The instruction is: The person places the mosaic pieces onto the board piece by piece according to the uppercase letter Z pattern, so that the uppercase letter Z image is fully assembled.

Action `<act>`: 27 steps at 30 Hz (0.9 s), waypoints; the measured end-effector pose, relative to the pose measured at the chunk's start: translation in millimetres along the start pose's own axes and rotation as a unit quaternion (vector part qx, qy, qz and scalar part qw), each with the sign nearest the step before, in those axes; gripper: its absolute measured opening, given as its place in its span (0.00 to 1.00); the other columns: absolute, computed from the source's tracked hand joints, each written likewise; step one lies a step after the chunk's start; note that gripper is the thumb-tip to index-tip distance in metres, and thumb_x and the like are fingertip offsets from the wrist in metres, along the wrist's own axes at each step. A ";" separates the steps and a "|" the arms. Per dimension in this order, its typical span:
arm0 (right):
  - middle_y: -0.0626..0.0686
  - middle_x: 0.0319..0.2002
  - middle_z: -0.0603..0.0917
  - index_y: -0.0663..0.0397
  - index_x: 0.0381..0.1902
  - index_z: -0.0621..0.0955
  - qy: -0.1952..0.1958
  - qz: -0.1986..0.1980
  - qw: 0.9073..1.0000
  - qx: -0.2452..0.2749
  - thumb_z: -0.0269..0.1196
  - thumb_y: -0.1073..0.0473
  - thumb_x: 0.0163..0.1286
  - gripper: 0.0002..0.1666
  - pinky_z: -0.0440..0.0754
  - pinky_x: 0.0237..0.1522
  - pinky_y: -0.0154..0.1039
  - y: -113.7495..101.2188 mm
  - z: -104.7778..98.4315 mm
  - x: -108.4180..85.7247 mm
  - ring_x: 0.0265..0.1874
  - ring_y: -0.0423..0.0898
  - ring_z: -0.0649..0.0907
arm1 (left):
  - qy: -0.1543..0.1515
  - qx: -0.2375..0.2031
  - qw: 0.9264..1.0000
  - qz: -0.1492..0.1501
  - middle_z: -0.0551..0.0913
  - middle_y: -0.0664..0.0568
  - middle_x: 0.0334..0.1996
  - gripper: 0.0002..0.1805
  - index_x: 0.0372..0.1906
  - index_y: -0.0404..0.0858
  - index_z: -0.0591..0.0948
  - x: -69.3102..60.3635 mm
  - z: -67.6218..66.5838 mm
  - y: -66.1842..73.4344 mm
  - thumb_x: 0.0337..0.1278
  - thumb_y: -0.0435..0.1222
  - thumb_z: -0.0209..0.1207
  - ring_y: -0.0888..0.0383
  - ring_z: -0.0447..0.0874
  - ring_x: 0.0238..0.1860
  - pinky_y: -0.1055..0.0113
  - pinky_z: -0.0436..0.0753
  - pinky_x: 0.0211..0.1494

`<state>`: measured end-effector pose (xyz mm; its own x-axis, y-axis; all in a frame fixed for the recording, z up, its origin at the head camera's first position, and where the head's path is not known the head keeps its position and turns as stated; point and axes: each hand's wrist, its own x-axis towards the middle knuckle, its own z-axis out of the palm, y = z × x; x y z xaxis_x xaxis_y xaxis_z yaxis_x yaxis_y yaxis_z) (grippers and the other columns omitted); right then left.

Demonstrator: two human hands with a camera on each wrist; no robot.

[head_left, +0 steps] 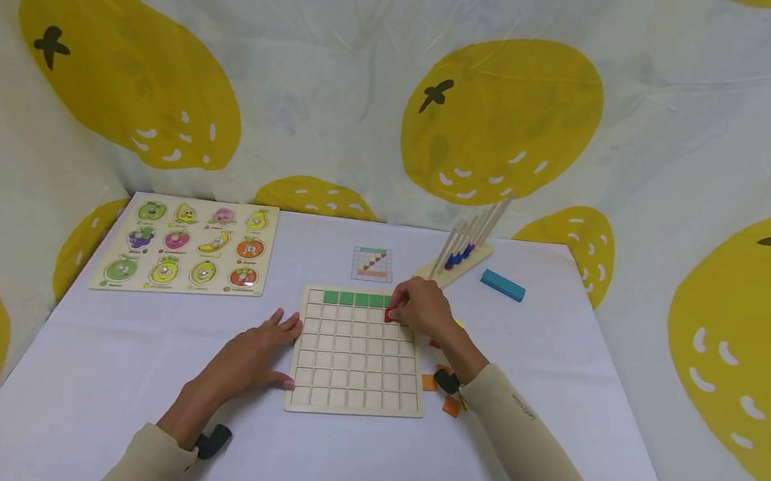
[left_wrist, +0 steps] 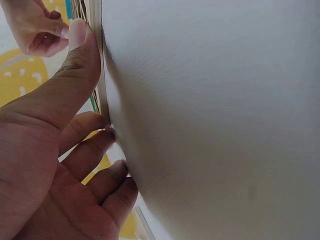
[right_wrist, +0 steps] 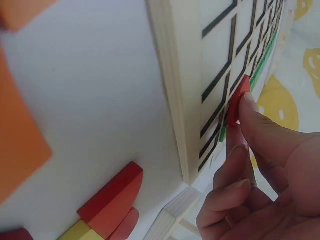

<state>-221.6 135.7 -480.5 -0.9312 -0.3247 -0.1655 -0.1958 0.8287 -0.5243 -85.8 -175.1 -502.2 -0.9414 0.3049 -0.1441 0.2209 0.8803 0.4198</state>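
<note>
A pale wooden grid board (head_left: 350, 361) lies on the white table, with several green square tiles (head_left: 347, 298) set along its far row. Between thumb and fingers my right hand (head_left: 424, 307) pinches a red piece (right_wrist: 239, 102) over the second row, near the board's right side. At the left edge of the board rests my left hand (head_left: 249, 355); its thumb touches the rim, and the fingers spread along the side, as the left wrist view shows. Partly under my right forearm, orange tiles (head_left: 451, 406) and red and yellow pieces (right_wrist: 112, 200) lie loose.
Behind the board lies a small pattern card (head_left: 372, 264). A wooden peg stand (head_left: 475, 256) with blue pieces is at the back right, beside a blue block (head_left: 503, 285). A fruit picture board (head_left: 190, 247) occupies the back left. Patterned cloth (head_left: 343, 111) hangs behind the table.
</note>
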 end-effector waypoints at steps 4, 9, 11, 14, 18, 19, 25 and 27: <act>0.45 0.33 0.84 0.43 0.28 0.88 -0.001 0.004 1.000 -0.019 0.78 0.58 0.64 0.08 0.76 0.35 0.39 -1.9 0.9 -1.3 0.33 0.45 0.80 | 0.000 0.001 1.000 0.001 0.65 0.50 0.82 0.62 0.82 0.44 0.67 -0.3 0.5 0.2 0.37 0.52 0.84 0.41 0.57 0.85 0.34 0.75 0.75; 0.45 0.33 0.86 0.43 0.32 0.89 0.009 0.003 1.000 -0.002 0.77 0.56 0.66 0.05 0.77 0.34 0.40 3.0 -6.4 -6.6 0.34 0.45 0.81 | -0.001 -0.004 1.000 0.007 0.64 0.50 0.83 0.62 0.82 0.43 0.66 -1.0 -1.2 0.5 0.37 0.51 0.84 0.41 0.56 0.85 0.34 0.74 0.75; 0.46 0.34 0.86 0.43 0.34 0.89 0.017 0.005 1.000 0.011 0.75 0.55 0.68 0.03 0.77 0.34 0.39 8.6 -12.3 -10.0 0.34 0.46 0.81 | -0.002 -0.007 1.000 0.007 0.64 0.50 0.83 0.62 0.82 0.43 0.66 -0.9 -2.1 0.3 0.37 0.51 0.84 0.41 0.56 0.86 0.34 0.74 0.75; 0.47 0.35 0.86 0.44 0.38 0.90 0.028 0.009 0.999 0.018 0.75 0.55 0.69 0.03 0.77 0.34 0.39 20.7 -22.8 -16.5 0.36 0.47 0.81 | -0.003 -0.007 1.000 0.007 0.64 0.50 0.83 0.62 0.81 0.42 0.67 -0.8 -2.7 -0.2 0.36 0.50 0.84 0.40 0.56 0.85 0.34 0.74 0.75; 0.48 0.37 0.85 0.43 0.40 0.89 0.029 0.033 0.999 0.014 0.74 0.54 0.70 0.03 0.80 0.34 0.38 40.2 -35.5 -26.1 0.38 0.48 0.81 | -0.007 -0.012 1.000 0.005 0.64 0.50 0.83 0.62 0.81 0.42 0.67 -1.3 -3.4 -0.1 0.36 0.50 0.84 0.40 0.55 0.86 0.33 0.74 0.75; 0.48 0.38 0.85 0.43 0.40 0.89 0.030 0.041 0.999 0.013 0.74 0.54 0.71 0.03 0.80 0.35 0.38 45.3 -38.2 -28.4 0.38 0.48 0.81 | -0.008 -0.012 1.000 0.005 0.64 0.49 0.83 0.62 0.81 0.42 0.67 -1.4 -3.6 0.0 0.36 0.50 0.84 0.40 0.55 0.86 0.33 0.74 0.75; 0.50 0.37 0.87 0.46 0.42 0.90 0.031 0.072 0.997 0.016 0.74 0.54 0.69 0.06 0.80 0.40 0.40 71.0 -50.3 -42.0 0.41 0.50 0.81 | -0.005 -0.009 1.000 0.009 0.65 0.49 0.82 0.62 0.81 0.41 0.67 -1.5 -4.2 -0.2 0.35 0.50 0.85 0.39 0.56 0.85 0.33 0.74 0.75; 0.51 0.37 0.87 0.47 0.42 0.90 0.029 0.082 0.996 0.009 0.75 0.54 0.69 0.08 0.80 0.40 0.40 78.0 -52.0 -46.0 0.40 0.50 0.81 | -0.005 -0.007 1.000 0.010 0.65 0.49 0.82 0.62 0.81 0.41 0.67 -1.5 -4.2 -0.2 0.35 0.50 0.84 0.39 0.57 0.85 0.33 0.74 0.75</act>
<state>-210.0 239.0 -470.4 -0.9663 -0.1585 -0.2029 -0.0341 0.8600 -0.5092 -85.5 -177.3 -498.3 -0.9344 0.3260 -0.1437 0.2361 0.8686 0.4356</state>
